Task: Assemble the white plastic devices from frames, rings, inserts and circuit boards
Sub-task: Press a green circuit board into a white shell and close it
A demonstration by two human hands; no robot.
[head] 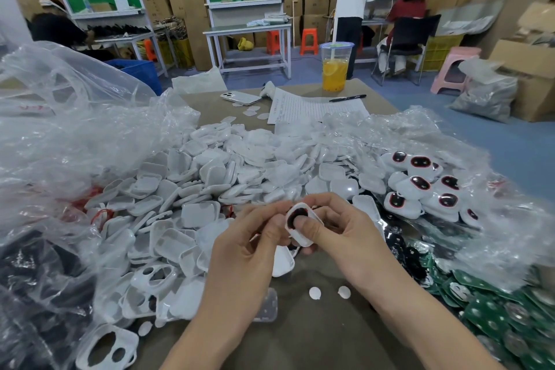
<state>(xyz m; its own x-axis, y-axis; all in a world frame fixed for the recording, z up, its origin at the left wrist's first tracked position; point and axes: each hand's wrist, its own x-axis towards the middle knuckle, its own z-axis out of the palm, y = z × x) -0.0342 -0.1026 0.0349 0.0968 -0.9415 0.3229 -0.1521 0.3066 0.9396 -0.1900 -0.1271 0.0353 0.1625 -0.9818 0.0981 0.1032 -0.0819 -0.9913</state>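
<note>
Cardboard boxes wall the workshop behind a brown surface [315,324] heaped with loose white plastic shells [210,177]. Just above its near edge, both hands are together on 1 white rounded plastic frame [300,238]. The left hand [246,243] pinches its left side, and the right hand [348,234] grips it with the thumb pressing a dark oval insert [295,213] into it. To seat it well, I'd say keep the insert square, back the frame from behind and work the pressure round the rim. Finished red-rimmed white devices [420,183] lie to the right and green circuit boards [495,315] nearer.
</note>
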